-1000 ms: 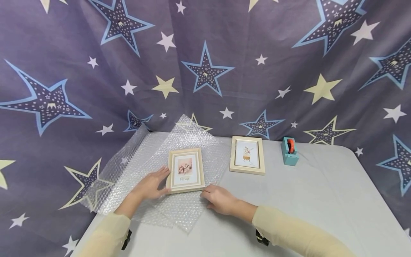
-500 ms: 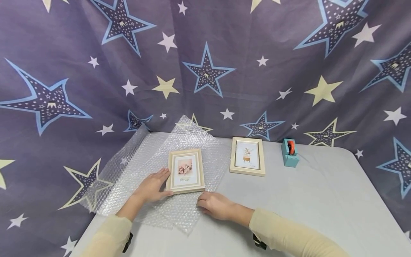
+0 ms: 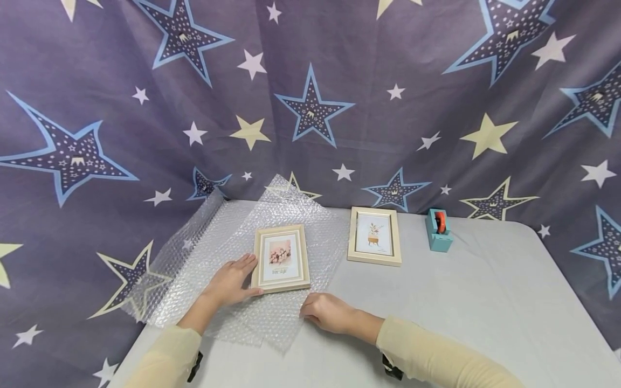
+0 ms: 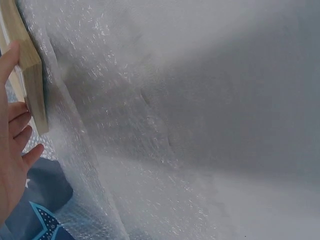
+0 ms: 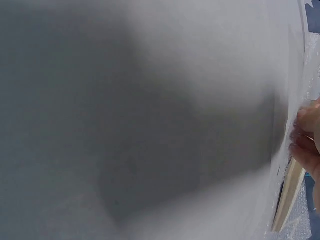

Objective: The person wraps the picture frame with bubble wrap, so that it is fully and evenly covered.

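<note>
A cream picture frame [image 3: 280, 257] with a pink flower print lies face up on a sheet of bubble wrap [image 3: 322, 226], which is turned diagonally over more wrap at the left. My left hand [image 3: 232, 283] rests along its left side, the thumb at the front edge near the corner and the fingers extended. In the left wrist view the fingertips touch the frame's side [image 4: 34, 85]. By the frame's front right corner, my right hand [image 3: 327, 312] pinches the wrap's edge between thumb and curled fingers. The right wrist view shows these fingers [image 5: 305, 142] only at its right border.
A second gold-toned frame [image 3: 373, 237] with a plant print lies to the right on the pale table [image 3: 436, 302]. Beyond it stands a teal tape dispenser [image 3: 439, 237] with a red core. A star-patterned curtain [image 3: 368, 134] hangs behind and at the sides.
My right hand has moved slightly toward me and left, from the frame's corner along the wrap's edge. My left hand and the frame have stayed nearly still.
</note>
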{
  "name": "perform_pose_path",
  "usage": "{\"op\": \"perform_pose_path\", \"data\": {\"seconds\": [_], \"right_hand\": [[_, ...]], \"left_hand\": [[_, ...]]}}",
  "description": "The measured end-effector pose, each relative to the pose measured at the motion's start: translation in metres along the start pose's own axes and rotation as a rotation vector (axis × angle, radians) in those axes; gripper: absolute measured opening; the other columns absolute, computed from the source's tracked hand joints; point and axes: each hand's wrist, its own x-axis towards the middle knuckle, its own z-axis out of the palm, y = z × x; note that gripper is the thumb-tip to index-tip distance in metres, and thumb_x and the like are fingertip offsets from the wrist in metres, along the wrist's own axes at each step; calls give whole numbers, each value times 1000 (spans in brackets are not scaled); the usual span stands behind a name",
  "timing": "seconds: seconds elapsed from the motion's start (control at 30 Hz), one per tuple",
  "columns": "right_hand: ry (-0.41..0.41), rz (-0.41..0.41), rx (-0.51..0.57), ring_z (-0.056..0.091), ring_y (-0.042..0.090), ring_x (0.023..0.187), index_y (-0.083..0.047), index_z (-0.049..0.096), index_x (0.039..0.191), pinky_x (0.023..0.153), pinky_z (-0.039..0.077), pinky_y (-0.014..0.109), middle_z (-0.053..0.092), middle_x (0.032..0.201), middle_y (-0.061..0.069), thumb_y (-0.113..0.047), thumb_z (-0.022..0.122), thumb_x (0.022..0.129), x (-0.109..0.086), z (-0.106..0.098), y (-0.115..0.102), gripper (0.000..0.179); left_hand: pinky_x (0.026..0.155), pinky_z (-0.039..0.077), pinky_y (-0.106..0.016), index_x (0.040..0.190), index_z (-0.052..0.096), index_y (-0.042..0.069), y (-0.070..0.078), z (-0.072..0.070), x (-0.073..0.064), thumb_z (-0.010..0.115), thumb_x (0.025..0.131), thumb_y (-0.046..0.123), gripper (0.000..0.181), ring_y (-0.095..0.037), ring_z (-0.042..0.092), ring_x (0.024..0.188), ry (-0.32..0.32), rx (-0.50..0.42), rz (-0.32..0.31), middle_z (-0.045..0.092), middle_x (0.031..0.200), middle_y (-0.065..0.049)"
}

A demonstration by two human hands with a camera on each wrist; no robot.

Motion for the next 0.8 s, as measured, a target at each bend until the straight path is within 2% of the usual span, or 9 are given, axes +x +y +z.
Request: {"op": "perform_pose_path", "data": {"seconds": [0.63, 0.8], "right_hand": [[8, 16, 43, 69, 4, 92, -15, 75, 93, 89, 51, 10, 76, 94, -6, -5, 68, 85, 0, 1, 1, 15], [41, -14, 48, 69, 5, 90, -14, 76, 91, 86, 52, 11, 76, 91, -6, -4, 69, 84, 1, 0, 3, 14]], "left_hand": [[109, 39, -56, 140, 46, -2, -4, 2, 6, 69, 79, 55, 86, -38, 41, 138, 26, -23, -9, 46, 147, -20], [109, 39, -57, 141, 45, -2, -5, 3, 7, 69, 79, 55, 87, -38, 41, 138, 22, -22, -15, 45, 147, -20]]}}
